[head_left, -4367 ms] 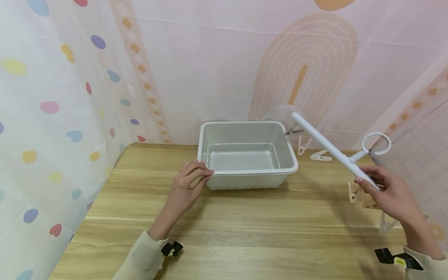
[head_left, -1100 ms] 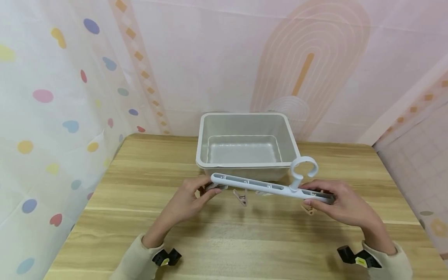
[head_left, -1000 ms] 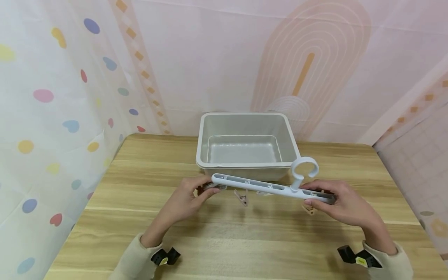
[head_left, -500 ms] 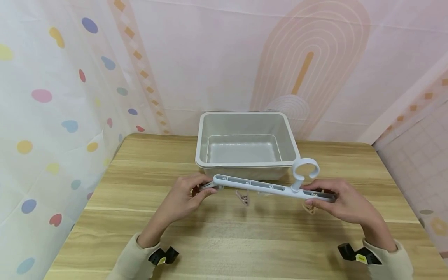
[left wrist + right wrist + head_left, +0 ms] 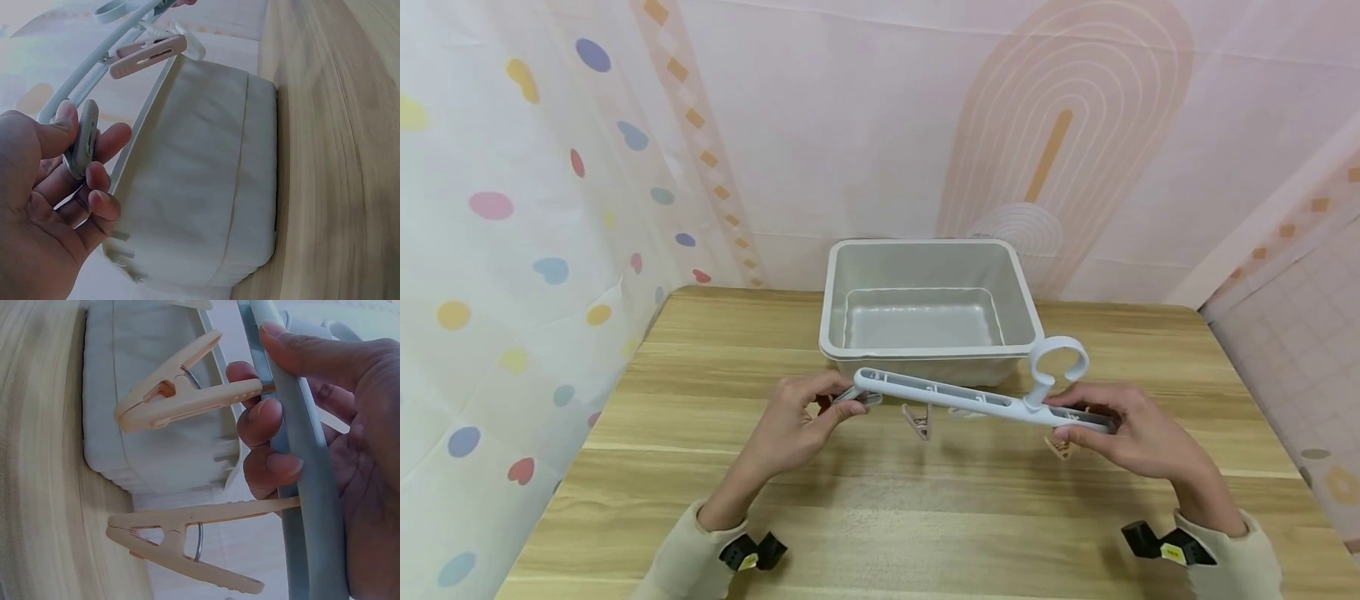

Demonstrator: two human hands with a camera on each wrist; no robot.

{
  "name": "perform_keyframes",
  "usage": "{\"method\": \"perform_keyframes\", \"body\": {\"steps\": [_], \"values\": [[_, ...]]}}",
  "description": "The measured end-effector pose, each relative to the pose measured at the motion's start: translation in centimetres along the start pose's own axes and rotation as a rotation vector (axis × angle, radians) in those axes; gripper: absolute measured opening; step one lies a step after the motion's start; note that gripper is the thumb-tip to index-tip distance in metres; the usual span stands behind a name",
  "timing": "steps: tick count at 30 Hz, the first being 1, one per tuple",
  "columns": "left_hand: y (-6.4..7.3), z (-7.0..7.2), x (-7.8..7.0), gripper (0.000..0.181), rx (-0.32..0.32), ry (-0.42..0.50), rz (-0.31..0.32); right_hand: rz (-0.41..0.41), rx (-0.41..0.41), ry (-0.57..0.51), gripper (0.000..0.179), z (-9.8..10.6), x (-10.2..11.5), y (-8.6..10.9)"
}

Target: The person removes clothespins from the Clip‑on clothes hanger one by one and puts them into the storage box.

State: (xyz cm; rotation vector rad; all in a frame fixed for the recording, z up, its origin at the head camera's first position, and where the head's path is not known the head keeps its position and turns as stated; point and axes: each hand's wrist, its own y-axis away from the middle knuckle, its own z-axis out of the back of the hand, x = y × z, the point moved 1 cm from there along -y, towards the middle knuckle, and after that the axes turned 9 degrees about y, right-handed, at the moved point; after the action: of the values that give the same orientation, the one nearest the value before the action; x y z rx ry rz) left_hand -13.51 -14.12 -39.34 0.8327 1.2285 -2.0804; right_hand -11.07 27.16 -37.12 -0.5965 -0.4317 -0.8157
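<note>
A pale blue clip hanger (image 5: pixel 1024 408) with a round hook (image 5: pixel 1079 360) is held above the table, just in front of a grey plastic basin (image 5: pixel 928 367). Its right end is gripped by my right hand (image 5: pixel 1142 435), thumb on the near side and fingers behind. At the other end my left hand (image 5: pixel 790 432) pinches a grey clip (image 5: pixel 86 134) between thumb and fingers. From the bar's slot hang a pinkish-brown clip (image 5: pixel 149 56) and a white clip (image 5: pixel 187 41). Two peach clips, an upper clip (image 5: pixel 194 403) and a lower clip (image 5: pixel 165 550), hang by my right hand.
The basin stands on the wooden table (image 5: pixel 910 517) near its back edge, with nothing in it. A patterned pink cloth (image 5: pixel 850 125) hangs behind the table, and a dotted cloth (image 5: pixel 550 350) lines the left side.
Since the oldest frame, my left hand has left the basin's rim and taken a clip. The hanger has swung from the right to crosswise before the basin. Lately both hands barely move.
</note>
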Motion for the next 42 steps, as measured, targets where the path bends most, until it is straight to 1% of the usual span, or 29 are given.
{"method": "perform_keyframes", "body": {"steps": [5,10,16,23,25,30,33,37,42], "values": [[0.0,0.2,0.2,0.013,0.016,0.016,0.058,-0.022,0.012,0.006,0.036,0.4,0.1,0.1],[0.1,0.6,0.4,0.012,0.036,0.008,0.093,-0.044,0.011,0.015,0.04,0.5,0.0,0.1],[0.0,0.9,0.4,0.012,0.052,-0.063,0.087,-0.052,0.004,0.04,0.043,0.5,-0.1,0.3],[-0.2,1.4,0.3,0.013,0.059,-0.108,0.099,-0.05,0.005,0.047,0.042,0.4,-0.2,0.3],[-0.3,1.5,0.3,0.014,0.059,-0.121,0.09,-0.048,0.006,0.044,0.042,0.4,-0.2,0.2],[-0.6,1.6,0.2,0.014,0.066,-0.148,0.036,-0.047,-0.002,0.036,0.043,0.7,-0.1,0.2],[-0.7,1.7,0.1,0.015,0.064,-0.165,0.017,-0.053,-0.003,0.028,0.042,0.8,-0.1,0.2],[-1.1,2.1,0.0,0.018,0.042,-0.188,0.012,-0.059,-0.005,0.016,0.04,1.1,0.0,0.3],[-1.8,2.6,-0.1,0.016,0.007,-0.203,-0.003,-0.065,-0.017,0.006,0.04,1.3,0.1,0.4]]}}
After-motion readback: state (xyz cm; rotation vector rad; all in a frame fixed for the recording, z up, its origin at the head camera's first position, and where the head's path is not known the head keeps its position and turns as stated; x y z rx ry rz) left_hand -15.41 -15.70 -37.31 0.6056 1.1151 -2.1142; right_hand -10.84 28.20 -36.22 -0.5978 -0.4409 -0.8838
